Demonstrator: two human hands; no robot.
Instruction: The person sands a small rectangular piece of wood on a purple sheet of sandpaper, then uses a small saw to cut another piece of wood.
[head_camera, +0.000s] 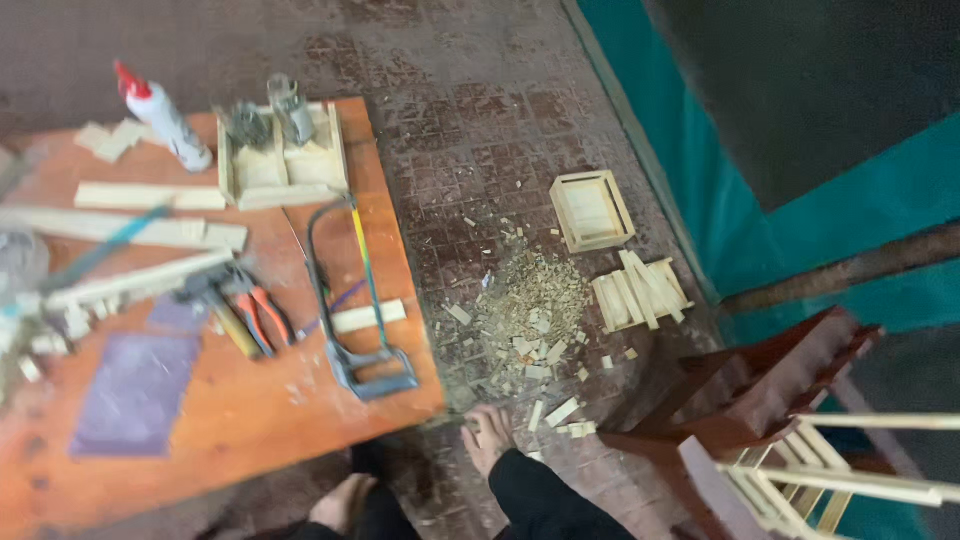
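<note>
Neither of my hands shows in the head view. At the bottom edge I see my two bare feet (488, 435) and dark trouser legs (540, 500) on the brick floor. A light wooden slat frame (850, 475) juts in at the bottom right, and what holds it is out of view. On the low orange table (250, 420) lie a hacksaw (360, 300), orange-handled pliers (262, 312), a hammer (225, 315), a short wood block (368, 316) and a purple sheet (135, 390).
A white glue bottle with a red cap (165, 118), long wood strips (150, 196) and a wooden tray holding jars (285, 165) sit at the table's far side. Wood scraps (530, 310), a small open wooden box (592, 210), a slat stack (640, 290) and a dark red chair (760, 390) occupy the floor.
</note>
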